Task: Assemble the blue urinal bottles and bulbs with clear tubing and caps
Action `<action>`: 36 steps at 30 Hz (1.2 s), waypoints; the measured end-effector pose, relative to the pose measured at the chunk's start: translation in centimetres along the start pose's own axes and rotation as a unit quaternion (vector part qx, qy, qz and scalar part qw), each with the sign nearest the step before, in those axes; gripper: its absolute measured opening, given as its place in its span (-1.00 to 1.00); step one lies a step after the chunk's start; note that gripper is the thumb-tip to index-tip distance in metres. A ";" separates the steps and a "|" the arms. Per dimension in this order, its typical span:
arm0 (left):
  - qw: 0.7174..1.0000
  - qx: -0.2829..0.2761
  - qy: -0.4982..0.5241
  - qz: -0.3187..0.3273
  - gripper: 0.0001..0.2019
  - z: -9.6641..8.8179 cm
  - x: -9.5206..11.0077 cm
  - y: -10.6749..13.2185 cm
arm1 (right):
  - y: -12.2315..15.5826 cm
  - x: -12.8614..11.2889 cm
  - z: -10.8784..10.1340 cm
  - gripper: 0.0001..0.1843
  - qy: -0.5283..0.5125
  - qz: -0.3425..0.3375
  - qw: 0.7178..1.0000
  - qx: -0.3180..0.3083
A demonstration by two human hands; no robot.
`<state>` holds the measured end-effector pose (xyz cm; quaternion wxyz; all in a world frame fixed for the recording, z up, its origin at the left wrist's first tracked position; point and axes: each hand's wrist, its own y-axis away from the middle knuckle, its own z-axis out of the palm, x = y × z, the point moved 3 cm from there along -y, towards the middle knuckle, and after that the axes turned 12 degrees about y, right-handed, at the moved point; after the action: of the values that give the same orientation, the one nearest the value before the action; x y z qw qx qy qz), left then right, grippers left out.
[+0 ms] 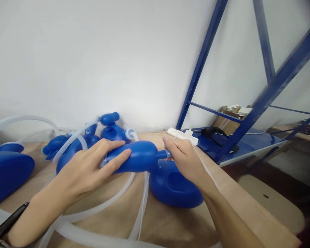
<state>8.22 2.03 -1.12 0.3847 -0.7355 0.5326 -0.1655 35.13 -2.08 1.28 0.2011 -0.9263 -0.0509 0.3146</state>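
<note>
My left hand [90, 165] wraps round the wide end of a blue rubber bulb [139, 156] and holds it just above the wooden table [170, 224]. At the bulb's narrow neck my right hand [183, 156] is closed in a pinch on a thin white tube [209, 172] that runs back along my forearm. Under the bulb lies a blue mask-shaped piece [170, 187]. Clear hoses [142, 203] hang from the bulb down onto the table.
More blue bulbs and masks [93, 137] with clear hoses lie at the back left, and a blue mask [7, 172] sits at the far left. A white power strip [182, 135] lies by the blue shelf frame [248, 120]. A round stool [271, 199] stands at right.
</note>
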 end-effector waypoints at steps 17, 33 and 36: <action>0.885 -0.081 0.293 -0.353 -0.54 -1.9 4.6 -2.5 | 0.5 -0.8 0.6 -0.37 0.104 -0.065 0.989 0.080; 0.910 -0.068 0.256 -0.319 -0.53 0.0 2.6 -2.2 | 0.6 -1.1 0.8 -0.40 0.255 -0.068 0.960 0.092; 0.938 -0.060 0.208 -0.269 -0.59 0.0 2.8 -2.3 | 0.7 -1.0 0.9 -0.39 0.272 -0.056 0.956 0.090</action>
<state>10.76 -0.18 0.07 0.1613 -0.8223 0.3918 -0.3799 33.77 -2.65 0.97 0.3073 -0.9505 -0.0171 0.0423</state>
